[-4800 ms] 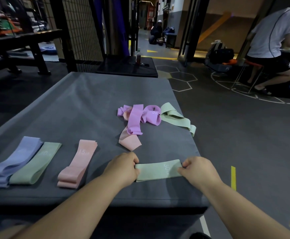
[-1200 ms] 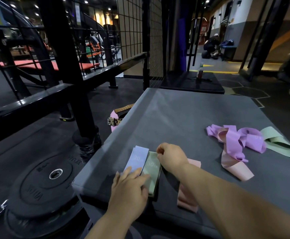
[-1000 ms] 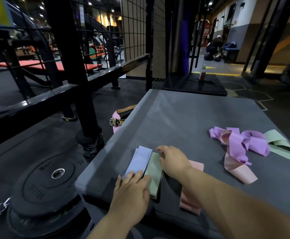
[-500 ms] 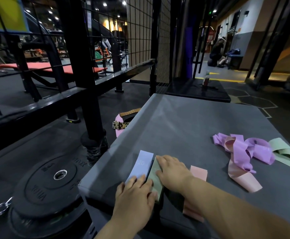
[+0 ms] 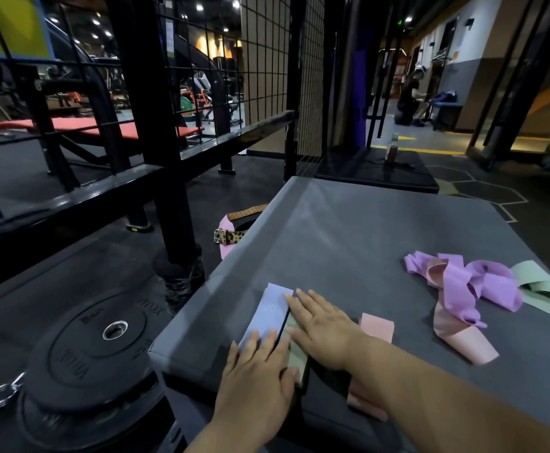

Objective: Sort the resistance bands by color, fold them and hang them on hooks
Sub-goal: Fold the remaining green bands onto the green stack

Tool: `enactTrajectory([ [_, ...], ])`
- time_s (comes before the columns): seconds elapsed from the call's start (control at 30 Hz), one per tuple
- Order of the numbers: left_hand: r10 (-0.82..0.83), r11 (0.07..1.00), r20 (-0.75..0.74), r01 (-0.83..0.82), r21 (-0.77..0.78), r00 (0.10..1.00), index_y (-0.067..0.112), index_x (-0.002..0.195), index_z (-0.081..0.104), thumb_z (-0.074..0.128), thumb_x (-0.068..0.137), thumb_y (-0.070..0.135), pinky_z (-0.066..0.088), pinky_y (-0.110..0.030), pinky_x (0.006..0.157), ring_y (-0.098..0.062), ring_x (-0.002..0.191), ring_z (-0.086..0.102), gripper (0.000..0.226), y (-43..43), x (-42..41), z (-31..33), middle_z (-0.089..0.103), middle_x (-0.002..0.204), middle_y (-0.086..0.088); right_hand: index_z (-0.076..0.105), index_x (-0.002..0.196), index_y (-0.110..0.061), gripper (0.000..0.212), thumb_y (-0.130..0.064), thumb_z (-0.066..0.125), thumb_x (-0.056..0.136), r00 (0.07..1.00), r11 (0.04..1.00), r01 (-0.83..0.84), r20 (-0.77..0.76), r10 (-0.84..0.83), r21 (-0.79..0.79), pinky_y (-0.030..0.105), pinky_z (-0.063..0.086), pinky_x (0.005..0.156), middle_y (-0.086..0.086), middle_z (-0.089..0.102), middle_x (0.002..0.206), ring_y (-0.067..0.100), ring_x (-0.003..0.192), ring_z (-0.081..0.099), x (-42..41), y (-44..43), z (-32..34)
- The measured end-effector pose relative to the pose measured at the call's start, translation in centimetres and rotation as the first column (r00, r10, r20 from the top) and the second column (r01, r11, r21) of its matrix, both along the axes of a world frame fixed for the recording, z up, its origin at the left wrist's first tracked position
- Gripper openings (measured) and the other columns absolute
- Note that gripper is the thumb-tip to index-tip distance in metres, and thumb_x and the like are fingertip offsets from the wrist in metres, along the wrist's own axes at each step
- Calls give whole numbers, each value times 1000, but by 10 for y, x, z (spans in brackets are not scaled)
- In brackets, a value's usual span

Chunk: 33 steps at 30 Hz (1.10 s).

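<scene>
"What sort of room is this?"

"A dim gym. It has a dark rubber floor [image 5: 22, 273] and small round ceiling lights [image 5: 198, 7]. A thick black steel post [image 5: 146, 93] stands beside a black wire mesh panel [image 5: 267, 60]."

"Any furniture?"

"A grey padded desk [image 5: 348, 230] in front. Beyond it is a low black box [image 5: 374, 171] with a dark bottle [image 5: 392, 150] standing on it. A red padded bench [image 5: 87, 125] sits behind the rails."

"And on the floor?"

"A black weight plate [image 5: 80, 354] lies left of the desk, with a leopard-print belt [image 5: 231, 236] against the desk's side. There are pale hexagon outlines [image 5: 489, 191] on the right."

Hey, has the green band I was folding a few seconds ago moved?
Yes. The green band was right of the folded pink band; now it lies left of it, beside the blue band, under the left hand and right hand.
</scene>
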<state>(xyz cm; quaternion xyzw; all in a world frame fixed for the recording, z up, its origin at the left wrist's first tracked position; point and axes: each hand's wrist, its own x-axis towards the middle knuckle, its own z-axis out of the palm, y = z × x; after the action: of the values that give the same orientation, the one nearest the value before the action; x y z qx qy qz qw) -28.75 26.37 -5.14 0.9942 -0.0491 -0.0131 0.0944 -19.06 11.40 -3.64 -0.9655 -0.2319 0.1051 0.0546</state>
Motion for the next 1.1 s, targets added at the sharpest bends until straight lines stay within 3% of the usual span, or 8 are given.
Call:
enactTrajectory([
  [0.1, -5, 1000, 15, 5, 3, 1000, 38, 153, 8, -11, 78, 61, -2, -38, 120, -11, 150, -5, 81, 1, -1, 0, 1, 162, 17, -7, 155, -35, 60, -50, 18, 103, 1000, 999, -30, -6, 30, -31, 38, 0, 123, -8, -13, 163, 13, 150, -12, 4, -3, -1],
  [0.3, 10, 1000, 35, -10, -3, 999, 38, 153, 12, -18, 68, 59, 2, -37, 119, -11, 150, -1, 93, -1, -3, 1, 3, 162, 17, -6, 155, -36, 58, -49, 16, 103, 999, 997, -52, -17, 51, -61, 39, -2, 123, -8, -14, 163, 12, 150, -12, 7, -4, -1],
  [0.43, 30, 1000, 31, -30, -10, 999, 38, 153, 10, 11, 98, 55, 1, -37, 119, -11, 149, -5, 57, -1, -4, 3, 0, 162, 18, -6, 155, -36, 58, -49, 17, 103, 998, 995, -60, -6, 59, -74, 39, -2, 123, -8, -13, 163, 12, 150, -11, 7, -4, -1],
  [0.57, 22, 1000, 56, -23, 8, 998, 40, 152, 10, -9, 83, 60, 2, -37, 119, -11, 149, -2, 75, -1, -5, -1, 3, 162, 18, -3, 156, -34, 60, -51, 18, 102, 996, 992, -75, 46, 80, -99, 39, -2, 122, -8, -16, 163, 13, 150, -11, 8, -4, 0],
  [0.7, 23, 1000, 68, -22, -7, 997, 39, 152, 13, 18, 100, 53, 4, -39, 120, -11, 149, 0, 55, 0, -4, -2, 5, 161, 17, 0, 157, -26, 74, -59, -1, 91, 972, 968, -158, 141, 187, -194, 39, -10, 120, -15, -27, 155, 12, 149, -18, 12, -4, 0],
  [0.83, 24, 1000, 84, -24, 4, 996, 38, 151, 17, 16, 97, 55, 10, -40, 118, -11, 148, 4, 56, 1, -4, -4, 8, 161, 16, 1, 157, -25, 61, -48, 20, 103, 970, 969, -202, 104, 218, -140, 33, -12, 120, -11, -18, 161, 9, 149, -16, 17, -4, 0],
  [0.97, 33, 999, 91, -33, -2, 995, 38, 150, 18, -2, 84, 61, 12, -40, 117, -12, 148, 5, 72, 0, -6, -3, 9, 161, 14, 0, 156, -28, 60, -45, 23, 104, 975, 974, -210, 60, 216, -88, 30, -9, 120, -12, -13, 162, 7, 149, -12, 20, -5, 0],
  [1.1, 63, 997, 102, -59, -41, 993, 35, 153, 10, 16, 94, 61, 9, -37, 118, -11, 149, 5, 64, 2, -5, -1, -1, 163, 10, -2, 156, -29, 60, -46, 22, 104, 972, 974, -215, 76, 220, -75, 27, -9, 118, -12, -9, 163, 7, 150, -10, 21, -5, -1],
])
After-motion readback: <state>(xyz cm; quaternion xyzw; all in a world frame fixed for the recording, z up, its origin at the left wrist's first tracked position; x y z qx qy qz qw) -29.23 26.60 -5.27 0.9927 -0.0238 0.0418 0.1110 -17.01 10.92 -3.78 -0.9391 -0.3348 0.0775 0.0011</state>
